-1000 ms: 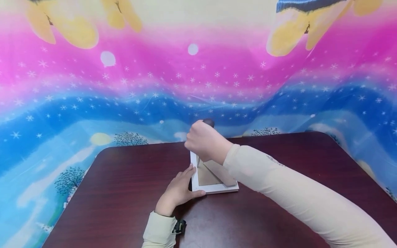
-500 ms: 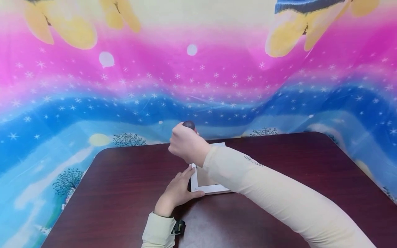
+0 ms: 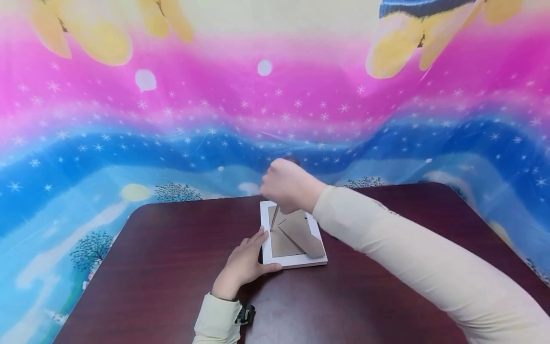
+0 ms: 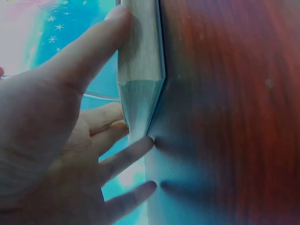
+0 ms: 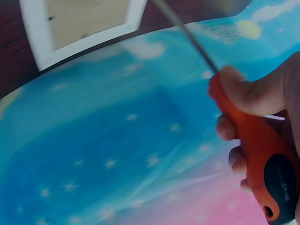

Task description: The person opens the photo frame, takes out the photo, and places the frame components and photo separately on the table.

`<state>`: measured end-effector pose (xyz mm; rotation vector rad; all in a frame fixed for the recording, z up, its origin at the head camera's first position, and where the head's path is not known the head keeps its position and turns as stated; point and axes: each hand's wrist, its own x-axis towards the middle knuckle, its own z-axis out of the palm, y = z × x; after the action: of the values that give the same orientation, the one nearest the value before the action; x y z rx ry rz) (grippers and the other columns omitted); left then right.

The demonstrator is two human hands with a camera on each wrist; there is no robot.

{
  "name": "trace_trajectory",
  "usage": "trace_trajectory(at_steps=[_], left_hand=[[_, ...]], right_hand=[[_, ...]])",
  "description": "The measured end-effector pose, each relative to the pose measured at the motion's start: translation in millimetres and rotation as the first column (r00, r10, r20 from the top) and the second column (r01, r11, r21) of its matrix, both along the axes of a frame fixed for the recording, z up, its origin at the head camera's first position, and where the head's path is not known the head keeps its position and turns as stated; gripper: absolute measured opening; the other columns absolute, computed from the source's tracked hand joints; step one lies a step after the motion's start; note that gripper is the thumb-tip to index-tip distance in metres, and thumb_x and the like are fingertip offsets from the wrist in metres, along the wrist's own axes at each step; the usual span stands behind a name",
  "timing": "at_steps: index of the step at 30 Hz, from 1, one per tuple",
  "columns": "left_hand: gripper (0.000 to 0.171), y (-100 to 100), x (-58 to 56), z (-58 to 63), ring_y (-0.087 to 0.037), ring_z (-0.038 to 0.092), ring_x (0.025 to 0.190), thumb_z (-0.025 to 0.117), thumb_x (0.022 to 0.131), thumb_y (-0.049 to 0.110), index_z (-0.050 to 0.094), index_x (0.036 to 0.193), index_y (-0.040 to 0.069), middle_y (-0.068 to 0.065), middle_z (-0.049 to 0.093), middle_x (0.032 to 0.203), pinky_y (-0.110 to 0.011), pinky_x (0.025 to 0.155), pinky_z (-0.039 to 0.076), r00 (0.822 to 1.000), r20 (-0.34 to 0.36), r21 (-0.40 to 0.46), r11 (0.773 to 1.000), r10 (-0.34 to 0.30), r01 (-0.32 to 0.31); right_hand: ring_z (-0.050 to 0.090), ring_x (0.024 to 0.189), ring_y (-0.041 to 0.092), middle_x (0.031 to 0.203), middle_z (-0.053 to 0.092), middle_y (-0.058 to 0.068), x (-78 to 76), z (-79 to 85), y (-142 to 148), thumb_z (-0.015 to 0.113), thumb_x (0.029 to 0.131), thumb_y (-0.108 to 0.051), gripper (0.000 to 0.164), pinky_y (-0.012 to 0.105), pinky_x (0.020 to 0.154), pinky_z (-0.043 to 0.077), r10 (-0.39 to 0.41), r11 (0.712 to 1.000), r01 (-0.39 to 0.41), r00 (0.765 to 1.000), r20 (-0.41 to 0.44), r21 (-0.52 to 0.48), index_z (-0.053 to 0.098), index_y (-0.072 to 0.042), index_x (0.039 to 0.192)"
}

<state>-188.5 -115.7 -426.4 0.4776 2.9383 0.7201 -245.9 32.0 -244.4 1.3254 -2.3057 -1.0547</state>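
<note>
A white picture frame lies back side up on the table, with a brown backing board and a flap-like easel stand. My right hand grips a screwdriver by its orange and black handle above the frame. In the head view its metal shaft slants down to the backing's left edge. Spread and mostly straight, the fingers of my left hand rest along the frame's left side, while the thumb lies against its near edge.
The dark red-brown table surrounds the frame. Behind it hangs a pink and blue snowflake-patterned cloth. A black watch-like band sits on the left wrist.
My right hand swings left with the screwdriver, then back right and slightly up, so the easel stand shows again. My left hand keeps its place at the frame.
</note>
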Motion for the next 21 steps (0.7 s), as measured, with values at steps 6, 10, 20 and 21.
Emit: trace_trajectory(at_steps=[6, 10, 20, 21], left_hand=[[0.09, 1.5, 0.2, 2.2, -0.036, 0.038, 0.131, 0.067, 0.073, 0.057, 0.038, 0.145, 0.011, -0.008, 0.031, 0.157, -0.061, 0.101, 0.038, 0.999, 0.005, -0.035, 0.999, 0.037, -0.037], [0.091, 1.6, -0.7, 1.7, -0.033, 0.039, 0.13, 0.067, 0.073, 0.058, 0.037, 0.145, 0.011, -0.007, 0.03, 0.157, -0.06, 0.101, 0.039, 0.999, 0.003, -0.04, 0.998, 0.038, -0.038], [0.092, 0.6, -0.8, 0.3, -0.033, 0.04, 0.129, 0.067, 0.072, 0.059, 0.037, 0.146, 0.013, -0.007, 0.03, 0.157, -0.058, 0.099, 0.041, 0.999, 0.0, -0.042, 0.998, 0.042, -0.042], [0.092, 0.5, -0.7, 0.2, -0.033, 0.04, 0.129, 0.067, 0.072, 0.059, 0.037, 0.146, 0.013, -0.007, 0.03, 0.157, -0.059, 0.1, 0.04, 0.999, 0.002, -0.043, 0.998, 0.043, -0.043]], right_hand=[[0.034, 0.048, 0.01, 0.049, 0.046, -0.008, -18.6, -7.8, 37.8, 0.058, 0.067, -0.02, 0.016, 0.03, 0.048, 0.046, -0.048, 0.985, 0.06, 0.996, 0.081, -0.16, 0.052, -0.021, 0.052], [0.049, 0.048, 0.009, 0.054, 0.062, -0.009, -25.8, -15.3, 60.2, 0.062, 0.07, -0.022, 0.011, 0.031, 0.048, 0.049, -0.05, 0.955, 0.09, 0.988, 0.147, -0.281, 0.066, -0.024, 0.059], [0.053, 0.048, 0.011, 0.065, 0.072, -0.007, -27.1, -18.6, 76.6, 0.067, 0.07, -0.021, 0.009, 0.033, 0.048, 0.05, -0.011, 0.895, 0.107, 0.976, 0.219, -0.433, 0.075, -0.024, 0.073], [0.053, 0.048, 0.011, 0.066, 0.073, -0.008, -27.3, -18.0, 77.0, 0.067, 0.071, -0.021, 0.009, 0.033, 0.048, 0.05, -0.016, 0.892, 0.115, 0.974, 0.225, -0.436, 0.075, -0.024, 0.074]])
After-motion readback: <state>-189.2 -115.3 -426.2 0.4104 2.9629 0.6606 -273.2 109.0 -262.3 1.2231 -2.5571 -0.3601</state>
